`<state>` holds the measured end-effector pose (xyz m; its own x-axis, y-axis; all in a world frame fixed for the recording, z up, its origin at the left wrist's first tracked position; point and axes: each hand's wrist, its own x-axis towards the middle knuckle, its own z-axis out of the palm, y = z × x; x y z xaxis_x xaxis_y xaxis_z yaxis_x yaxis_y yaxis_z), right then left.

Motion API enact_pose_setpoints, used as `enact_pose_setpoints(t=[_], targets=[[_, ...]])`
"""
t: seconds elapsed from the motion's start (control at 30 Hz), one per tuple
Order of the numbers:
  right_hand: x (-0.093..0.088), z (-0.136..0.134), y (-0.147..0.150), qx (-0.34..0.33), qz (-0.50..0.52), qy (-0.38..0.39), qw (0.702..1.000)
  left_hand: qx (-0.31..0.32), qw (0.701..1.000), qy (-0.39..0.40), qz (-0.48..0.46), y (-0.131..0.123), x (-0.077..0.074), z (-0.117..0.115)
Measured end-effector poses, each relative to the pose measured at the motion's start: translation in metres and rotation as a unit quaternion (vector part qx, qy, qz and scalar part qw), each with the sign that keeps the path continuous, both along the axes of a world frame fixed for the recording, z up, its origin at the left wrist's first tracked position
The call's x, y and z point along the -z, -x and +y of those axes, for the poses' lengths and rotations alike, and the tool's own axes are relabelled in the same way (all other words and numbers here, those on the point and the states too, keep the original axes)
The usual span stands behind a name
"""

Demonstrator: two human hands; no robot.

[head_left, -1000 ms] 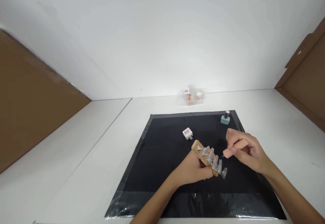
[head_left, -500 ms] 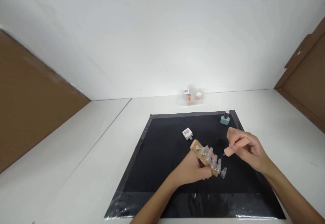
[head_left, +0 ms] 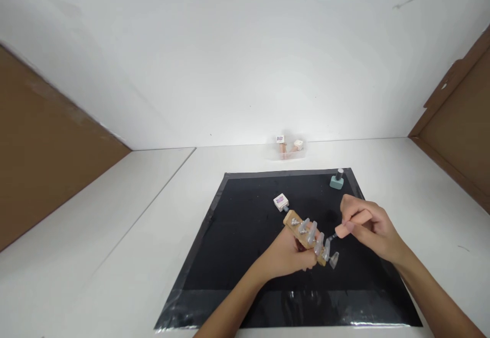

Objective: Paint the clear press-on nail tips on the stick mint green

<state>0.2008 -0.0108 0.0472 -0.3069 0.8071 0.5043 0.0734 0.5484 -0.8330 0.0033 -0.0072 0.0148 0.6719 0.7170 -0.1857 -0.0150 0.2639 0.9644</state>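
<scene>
White wall (head_left: 245, 72) stands at twelve o'clock beyond the black mat (head_left: 229, 246). In head view, above it, the left hand (head_left: 287, 257) grips a wooden holder (head_left: 299, 236) bearing clear nail tips (head_left: 318, 245); the right hand (head_left: 371, 230) pinches a peach cap (head_left: 359, 219), its brush (head_left: 333, 236) at their two o'clock. Left-hand slipping could knock the white bottle (head_left: 280, 201), at the holder's eleven; right-hand trembling could smear one tip.

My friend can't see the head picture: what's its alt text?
The left hand holds a wooden stand of nail tips; the right hand holds a brush close to them. A white bottle and a teal bottle rest on the black mat.
</scene>
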Motion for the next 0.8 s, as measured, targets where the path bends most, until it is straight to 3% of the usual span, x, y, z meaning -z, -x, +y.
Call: enact_pose_setpoints(t=[0.17,0.53,0.8], targets=[[-0.001,-0.001,-0.002,0.042,0.037,0.004,0.998,0.000,1.000,0.006,0.005,0.002,0.001,-0.002],[-0.005,-0.014,0.025,-0.011,0.005,-0.020,1.000,-0.011,0.998,-0.052,-0.021,0.006,-0.011,-0.002],[-0.003,-0.008,0.018,0.049,-0.015,-0.035,0.998,-0.007,0.996,-0.084,-0.040,0.007,-0.006,0.000]])
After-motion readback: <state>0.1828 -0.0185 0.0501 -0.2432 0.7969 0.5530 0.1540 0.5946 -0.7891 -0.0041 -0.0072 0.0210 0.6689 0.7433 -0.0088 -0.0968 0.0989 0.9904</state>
